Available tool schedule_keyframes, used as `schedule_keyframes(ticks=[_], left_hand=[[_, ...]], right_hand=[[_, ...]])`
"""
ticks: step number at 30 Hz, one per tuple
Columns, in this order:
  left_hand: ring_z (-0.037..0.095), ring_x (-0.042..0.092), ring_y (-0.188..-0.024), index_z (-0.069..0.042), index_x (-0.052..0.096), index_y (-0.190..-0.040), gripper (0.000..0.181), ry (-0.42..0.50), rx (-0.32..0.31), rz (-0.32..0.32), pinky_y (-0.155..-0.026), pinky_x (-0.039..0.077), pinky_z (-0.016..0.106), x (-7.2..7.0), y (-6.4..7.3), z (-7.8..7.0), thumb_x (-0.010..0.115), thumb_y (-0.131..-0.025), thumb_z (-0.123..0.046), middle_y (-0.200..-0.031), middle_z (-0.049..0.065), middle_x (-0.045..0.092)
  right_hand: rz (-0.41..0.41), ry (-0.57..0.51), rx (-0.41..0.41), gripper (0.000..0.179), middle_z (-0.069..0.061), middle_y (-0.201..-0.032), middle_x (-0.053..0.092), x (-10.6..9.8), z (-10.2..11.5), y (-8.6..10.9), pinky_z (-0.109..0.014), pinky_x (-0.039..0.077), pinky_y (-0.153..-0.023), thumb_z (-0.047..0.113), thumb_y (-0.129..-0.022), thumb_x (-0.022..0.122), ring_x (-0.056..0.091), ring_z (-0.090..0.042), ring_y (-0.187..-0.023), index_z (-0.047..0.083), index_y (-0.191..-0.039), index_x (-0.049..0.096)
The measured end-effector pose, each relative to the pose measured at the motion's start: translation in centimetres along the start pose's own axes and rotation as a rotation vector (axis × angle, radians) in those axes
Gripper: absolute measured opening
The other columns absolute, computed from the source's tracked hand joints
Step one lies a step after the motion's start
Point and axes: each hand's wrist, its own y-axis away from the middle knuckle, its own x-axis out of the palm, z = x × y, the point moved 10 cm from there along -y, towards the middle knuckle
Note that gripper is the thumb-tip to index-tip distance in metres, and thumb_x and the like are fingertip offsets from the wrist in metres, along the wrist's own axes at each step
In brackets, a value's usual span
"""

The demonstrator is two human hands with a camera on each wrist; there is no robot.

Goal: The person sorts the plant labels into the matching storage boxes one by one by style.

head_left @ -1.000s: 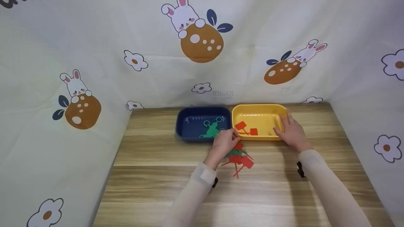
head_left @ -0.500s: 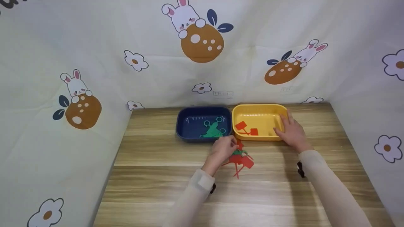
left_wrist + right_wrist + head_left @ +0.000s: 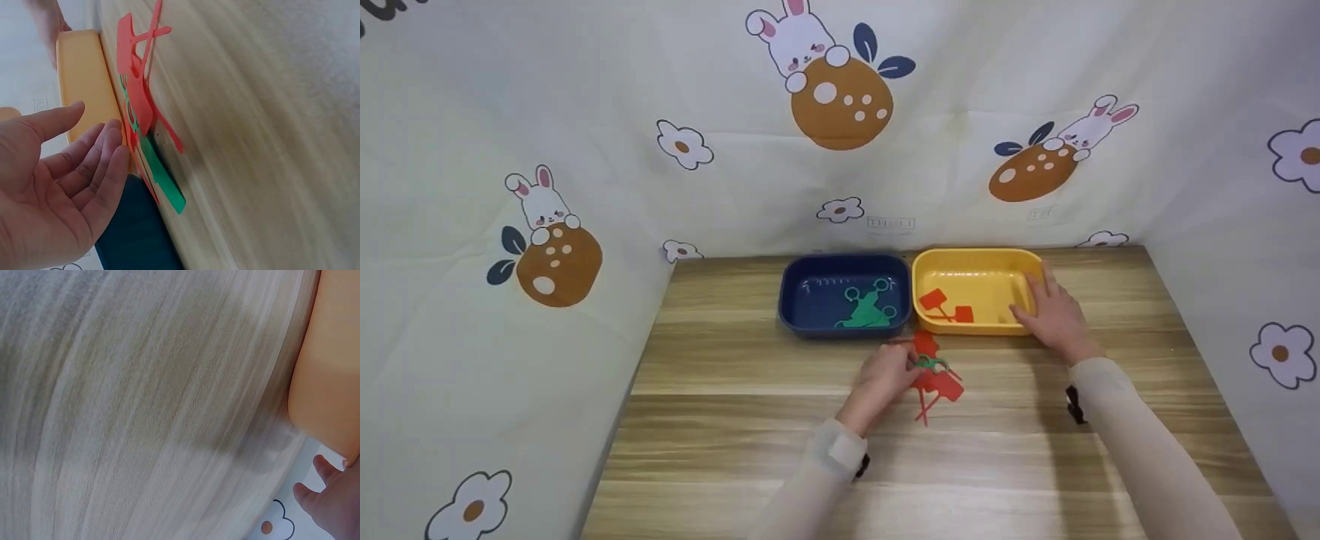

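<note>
The left hand [image 3: 885, 375], relaxed and empty, is nearest the green plastic piece [image 3: 162, 175], roughly parallel to the table's [image 3: 720, 322] far edge; the right hand [image 3: 1056, 319], fingers straight, touches the yellow tray [image 3: 979, 328].

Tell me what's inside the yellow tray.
Two red pieces show in the near left part of the yellow tray. The right hand covers its near right corner; anything beneath is hidden.

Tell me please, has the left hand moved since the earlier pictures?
Yes. In the head view, the left hand has moved down the picture, away from the blue box.
</note>
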Motion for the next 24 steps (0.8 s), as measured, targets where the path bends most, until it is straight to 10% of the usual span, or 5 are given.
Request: schedule_keyframes(ticks=[10, 24], left_hand=[[0.014, 0.053, -0.072, -0.012, 0.064, -0.131, 0.047, -0.045, -0.006, 0.004, -0.061, 0.043, 0.024, 1.3, 1.0, 0.4, 0.074, -0.09, -0.031, -0.076, -0.003, 0.06], [0.017, 0.052, -0.067, -0.015, 0.063, -0.071, 0.041, -0.33, -0.032, 0.06, -0.058, 0.044, 0.03, 3.4, 1.9, 0.0, 0.069, -0.089, -0.052, -0.068, 0.0, 0.055]], right_hand=[[-0.078, 0.0, -0.034, 0.077, -0.027, -0.165, 0.004, -0.4, 0.3, 0.2, -0.07, 0.031, -0.108, 0.048, -0.099, 0.048, 0.034, -0.062, -0.133, -0.001, -0.154, 0.027], [-0.053, -0.007, -0.018, 0.079, -0.025, -0.166, 0.001, -0.1, 0.0, 0.0, -0.071, 0.028, -0.11, 0.052, -0.1, 0.046, 0.031, -0.062, -0.135, 0.001, -0.156, 0.023]])
